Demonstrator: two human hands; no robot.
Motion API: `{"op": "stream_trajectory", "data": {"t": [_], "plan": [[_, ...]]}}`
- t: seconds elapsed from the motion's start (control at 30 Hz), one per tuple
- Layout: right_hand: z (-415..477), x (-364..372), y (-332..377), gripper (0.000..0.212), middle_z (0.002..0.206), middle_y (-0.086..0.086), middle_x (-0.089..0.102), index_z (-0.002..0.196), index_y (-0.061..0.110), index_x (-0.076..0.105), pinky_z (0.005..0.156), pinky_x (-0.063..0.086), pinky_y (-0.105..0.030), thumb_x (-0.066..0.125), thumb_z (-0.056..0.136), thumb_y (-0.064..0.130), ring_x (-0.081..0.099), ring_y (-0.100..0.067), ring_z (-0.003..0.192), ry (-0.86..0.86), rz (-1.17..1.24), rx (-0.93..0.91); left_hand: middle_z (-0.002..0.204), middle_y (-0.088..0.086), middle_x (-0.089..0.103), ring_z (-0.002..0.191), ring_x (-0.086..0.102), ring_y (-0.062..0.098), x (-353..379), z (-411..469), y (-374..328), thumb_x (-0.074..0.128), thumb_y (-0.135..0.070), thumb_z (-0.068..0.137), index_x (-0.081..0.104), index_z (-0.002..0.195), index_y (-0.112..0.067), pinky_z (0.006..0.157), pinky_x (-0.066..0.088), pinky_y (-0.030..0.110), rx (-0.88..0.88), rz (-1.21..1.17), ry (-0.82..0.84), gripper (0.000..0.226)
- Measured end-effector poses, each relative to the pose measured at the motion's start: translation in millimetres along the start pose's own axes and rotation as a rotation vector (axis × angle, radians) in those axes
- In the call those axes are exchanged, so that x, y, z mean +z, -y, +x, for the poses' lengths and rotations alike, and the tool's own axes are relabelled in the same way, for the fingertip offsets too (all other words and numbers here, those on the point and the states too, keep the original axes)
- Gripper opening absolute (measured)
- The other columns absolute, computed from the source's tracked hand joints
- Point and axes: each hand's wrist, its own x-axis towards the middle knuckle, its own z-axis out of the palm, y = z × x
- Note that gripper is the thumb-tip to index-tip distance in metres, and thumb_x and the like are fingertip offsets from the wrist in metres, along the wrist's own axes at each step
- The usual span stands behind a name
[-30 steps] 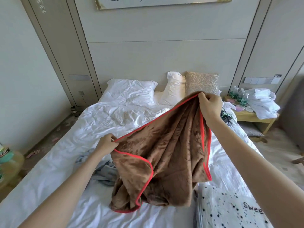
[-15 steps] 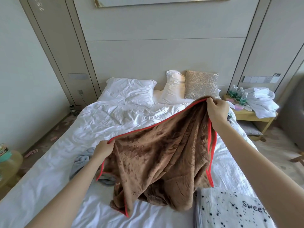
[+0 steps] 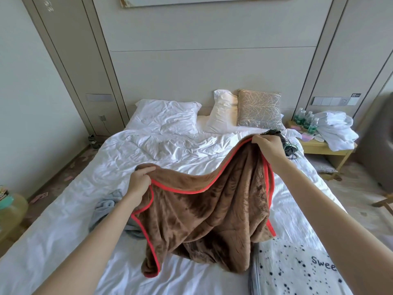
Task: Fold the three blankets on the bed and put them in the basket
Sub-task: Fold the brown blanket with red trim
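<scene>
Both hands pinch the red-trimmed top edge of the brown blanket (image 3: pixel 208 213): the left hand (image 3: pixel 139 183) nearer and lower, the right hand (image 3: pixel 269 145) farther up the bed (image 3: pixel 63 209). The cloth droops onto the sheet between the spotted blanket (image 3: pixel 293 271) and the grey blanket (image 3: pixel 106 207). This looks like spreading before the first fold, and the next move needs the corners pulled taut. The edge was straight half a second ago and now sags.

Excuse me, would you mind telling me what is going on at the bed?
A person is holding a brown red-trimmed blanket up by its top edge, left hand gripping one end, right hand the other. Its lower part lies bunched on the bed. A grey blanket lies crumpled by the left arm, a spotted white blanket at the near right. No basket shows.
</scene>
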Motion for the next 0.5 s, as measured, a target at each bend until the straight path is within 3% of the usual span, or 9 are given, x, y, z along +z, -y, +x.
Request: {"op": "stream_trajectory", "data": {"t": [0.07, 0.13, 0.2, 0.3, 0.4, 0.5], "plan": [[-2.0, 0.7, 4.5, 0.008, 0.07, -0.005, 0.041, 0.073, 0.016, 0.059, 0.062, 0.026, -0.029, 0.065, 0.073, 0.02, 0.036, -0.017, 0.068, 0.108, -0.04, 0.004, 0.097, 0.002, 0.062, 0.085, 0.058, 0.016, 5.5, -4.5, -17.7, 0.044, 0.008, 0.075, 0.076, 0.104, -0.015, 0.079, 0.05, 0.027, -0.042, -0.217, 0.016, 0.049], [-5.7, 0.8, 12.7, 0.011, 0.067, -0.003, 0.047, 0.066, 0.015, 0.062, 0.059, 0.027, -0.028, 0.067, 0.075, 0.015, 0.039, -0.018, 0.067, 0.309, -0.079, 0.037, 0.093, 0.01, 0.067, 0.089, 0.061, 0.023, 11.4, -9.1, -36.0, 0.05, -0.004, 0.082, 0.074, 0.099, -0.003, 0.085, 0.05, 0.029, -0.087, -0.512, 0.138, 0.03], [-10.3, 3.2, 20.4, 0.009, 0.077, -0.006, 0.057, 0.076, 0.009, 0.071, 0.066, 0.032, -0.031, 0.067, 0.078, 0.017, 0.047, -0.019, 0.074, 0.517, -0.091, 0.07, 0.087, 0.012, 0.068, 0.081, 0.064, 0.023, 18.7, -16.7, -53.6, 0.052, -0.01, 0.091, 0.069, 0.096, -0.001, 0.077, 0.053, 0.027, -0.049, -0.63, 0.255, 0.02], [-16.1, 12.0, 27.6, 0.019, 0.088, -0.009, 0.065, 0.096, 0.006, 0.076, 0.071, 0.037, -0.027, 0.068, 0.08, 0.015, 0.052, -0.021, 0.082, 0.511, -0.018, 0.027, 0.094, 0.005, 0.068, 0.083, 0.065, 0.014, 34.4, -32.1, -74.7, 0.048, 0.004, 0.094, 0.065, 0.106, -0.008, 0.067, 0.053, 0.017, 0.182, -0.428, 0.294, 0.024], [-25.7, 25.9, 37.1, 0.029, 0.095, -0.002, 0.067, 0.106, 0.013, 0.074, 0.073, 0.043, -0.015, 0.072, 0.079, 0.005, 0.056, -0.012, 0.09, 0.528, -0.077, -0.099, 0.1, 0.0, 0.07, 0.096, 0.065, 0.009, 50.4, -51.3, -93.0, 0.047, 0.016, 0.088, 0.062, 0.108, -0.01, 0.079, 0.051, 0.014, 0.375, -0.261, 0.431, 0.036], [-36.1, 40.9, 43.7, 0.049, 0.111, -0.01, 0.066, 0.118, 0.011, 0.068, 0.094, 0.044, -0.026, 0.073, 0.072, -0.006, 0.057, -0.016, 0.103, 0.653, -0.099, -0.188, 0.111, 0.005, 0.069, 0.108, 0.062, 0.011, 60.2, -68.4, -108.9, 0.042, 0.021, 0.082, 0.06, 0.107, -0.01, 0.094, 0.048, 0.022, 0.479, -0.125, 0.581, 0.043]]}}
